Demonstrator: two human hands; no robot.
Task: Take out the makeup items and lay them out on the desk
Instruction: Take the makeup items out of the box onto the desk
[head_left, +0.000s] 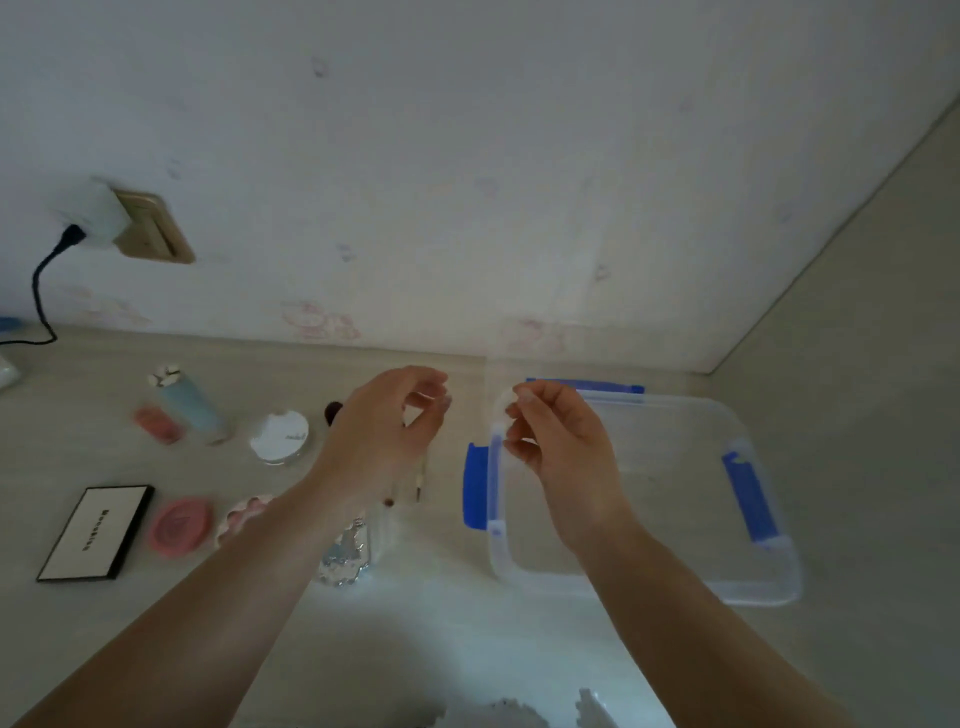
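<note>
Clear plastic, blue-latched, the box (675, 499) sits under and beyond the right hand (558, 441) and looks bare inside, so the unpacking seems nearly done. The right hand hovers over the box's near-left corner, fingers curled around something small and pale; what it is I cannot tell. The left hand (387, 421) hangs just beside it, fingers loosely curled, apparently holding nothing. Left of that hand on the tabletop (447, 613) lie a white compact (279, 436), blue tube (189, 405), pink case (181, 526) and black-edged palette (96, 532); brushes (418, 480) lie beneath it. Next move, likely: set the small piece on a free spot near the brushes, gently.
</note>
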